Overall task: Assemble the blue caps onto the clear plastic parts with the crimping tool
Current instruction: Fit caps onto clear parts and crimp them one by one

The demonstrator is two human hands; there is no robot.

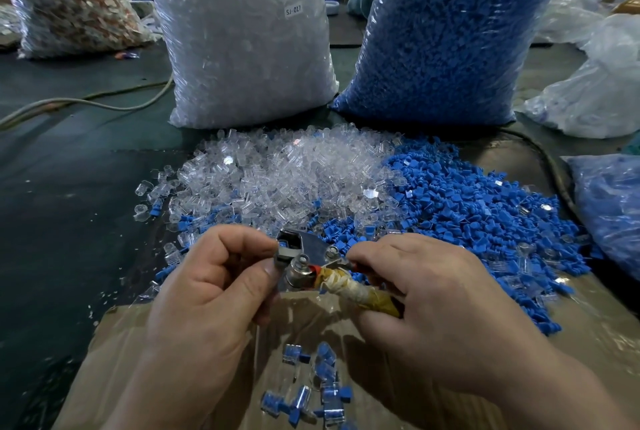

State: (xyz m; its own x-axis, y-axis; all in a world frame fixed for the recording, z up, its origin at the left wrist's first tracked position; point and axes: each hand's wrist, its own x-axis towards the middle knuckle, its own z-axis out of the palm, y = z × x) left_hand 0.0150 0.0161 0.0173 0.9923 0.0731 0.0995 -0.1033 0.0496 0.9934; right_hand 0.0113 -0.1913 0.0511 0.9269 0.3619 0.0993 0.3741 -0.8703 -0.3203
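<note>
My right hand [426,298] is wrapped tight round the tool [304,256] by its handle, a stubby grip bound in creased yellow-white tape. My left hand [207,277] is curled, thumb and forefinger pinching the tool's shiny steel head, where a bit of blue plastic sits in the square mouth. Just beyond lie the clear parts [277,173], a glassy heap of small cylinders, touching a heap of matte blue caps [485,221] to its right. Below my hands, finished pieces [311,388], clear bodies with blue ends, lie scattered on a film-covered brown box [166,353]. Behind the heaps stand two crinkly plastic bags, one of clear parts [242,31], one of caps [450,31].
</note>
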